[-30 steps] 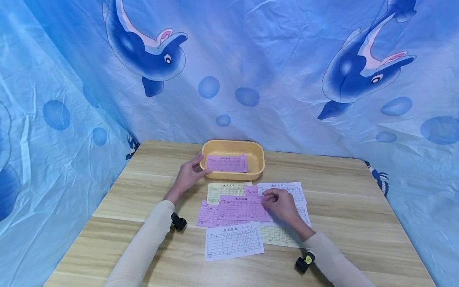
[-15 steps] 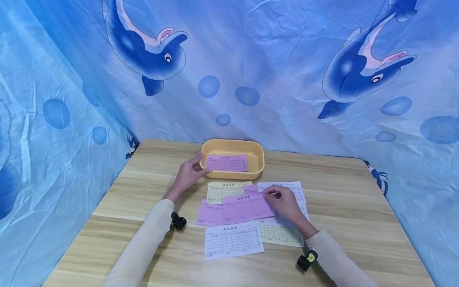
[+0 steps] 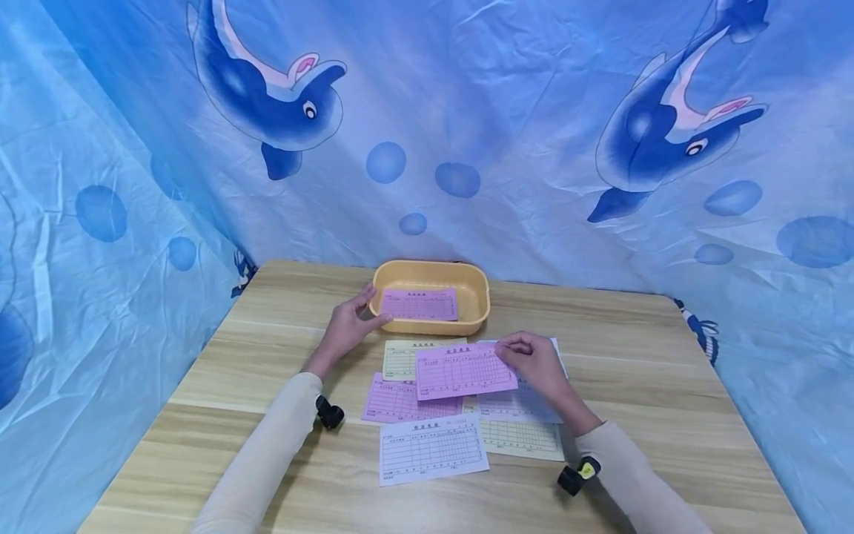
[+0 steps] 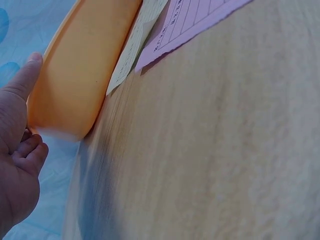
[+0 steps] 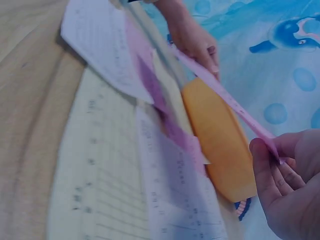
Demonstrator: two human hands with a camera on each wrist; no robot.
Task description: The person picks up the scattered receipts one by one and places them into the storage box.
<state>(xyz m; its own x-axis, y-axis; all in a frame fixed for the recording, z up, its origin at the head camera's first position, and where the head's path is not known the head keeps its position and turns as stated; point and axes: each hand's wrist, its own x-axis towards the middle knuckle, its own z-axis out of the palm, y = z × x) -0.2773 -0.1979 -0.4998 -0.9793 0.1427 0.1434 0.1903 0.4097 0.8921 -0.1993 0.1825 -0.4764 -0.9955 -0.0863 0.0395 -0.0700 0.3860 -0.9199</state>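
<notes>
The right hand (image 3: 536, 365) pinches a pink slip (image 3: 462, 375) extending to its left.

Soft, even light is brightening the wooden table (image 3: 667, 386), with a faint shadow falling beside the left sleeve (image 3: 263, 452). Pale glints are streaking the left folds of the blue curtain (image 3: 43, 282). The left wrist view is blurring one end of the orange tray (image 4: 82, 65); the right wrist view is smearing the yellow form's (image 5: 107, 165) print.

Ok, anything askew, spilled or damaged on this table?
Nothing looks spilled or damaged. Only the loose paper slips on the table look untidy: they overlap at uneven angles, and the front white slip lies crooked. The yellow tray sits upright, with a pink slip inside.
</notes>
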